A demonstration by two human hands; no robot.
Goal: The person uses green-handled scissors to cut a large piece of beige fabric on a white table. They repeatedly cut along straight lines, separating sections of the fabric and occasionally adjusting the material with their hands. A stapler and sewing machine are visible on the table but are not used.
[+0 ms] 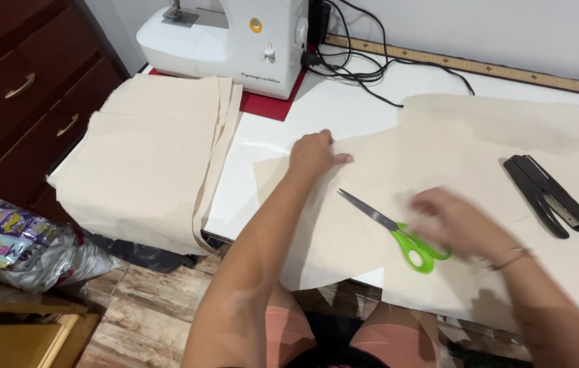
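A pair of steel-bladed scissors with bright green plastic loop handles [398, 235] lies flat on a large sheet of cream-coloured unbleached cloth [453, 157] spread over the white table [344, 109]. The blades are shut together. My right hand [450, 221] hovers just over the green handles, blurred, so I cannot tell whether my fingers are curled or spread, nor whether they touch the loops. My left hand [313, 153] reaches further out, palm down, fingers bent and pressed onto the far left edge of the cloth, pinning it to the table. The scissors' long axis runs on a diagonal: the tips point up and to the left, toward my left hand, and the handles sit low and to the right, close to the table's near edge.
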